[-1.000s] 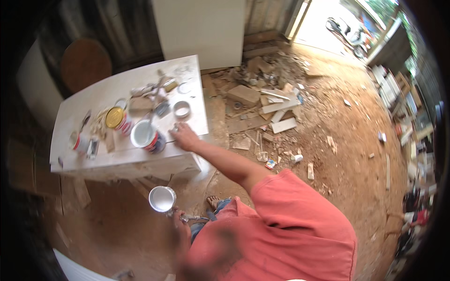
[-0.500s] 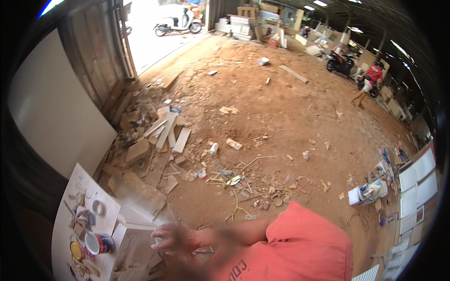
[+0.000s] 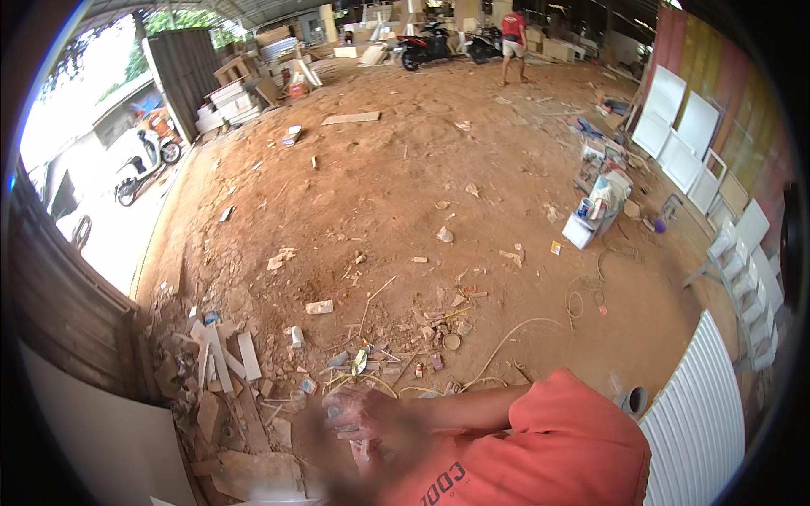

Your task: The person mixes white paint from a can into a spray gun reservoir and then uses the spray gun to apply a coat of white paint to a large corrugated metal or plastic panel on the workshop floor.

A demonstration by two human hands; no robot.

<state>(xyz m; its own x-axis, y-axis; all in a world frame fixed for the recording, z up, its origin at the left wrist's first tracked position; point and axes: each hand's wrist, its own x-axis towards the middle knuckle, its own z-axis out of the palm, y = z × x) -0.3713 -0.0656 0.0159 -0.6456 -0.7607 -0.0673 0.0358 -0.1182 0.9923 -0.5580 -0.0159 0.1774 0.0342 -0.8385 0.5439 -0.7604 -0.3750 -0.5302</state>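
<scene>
At far left stands a broad, flat white panel [image 3: 105, 422], then a heap of pale, broken wood strips [image 3: 224, 358]. Your bare right hand [image 3: 359, 409] curls around a small, blurred greyish object [image 3: 337, 411], before your salmon-red cloth shirt [image 3: 540, 438]; blur hides your left hand's state. You seem mid-handling; the next move calls for steady fingers.

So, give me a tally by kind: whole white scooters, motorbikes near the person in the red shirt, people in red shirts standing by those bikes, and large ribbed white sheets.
White scooter: 1
Motorbikes: 2
Person in red: 1
Ribbed sheet: 1
Total: 5
</scene>
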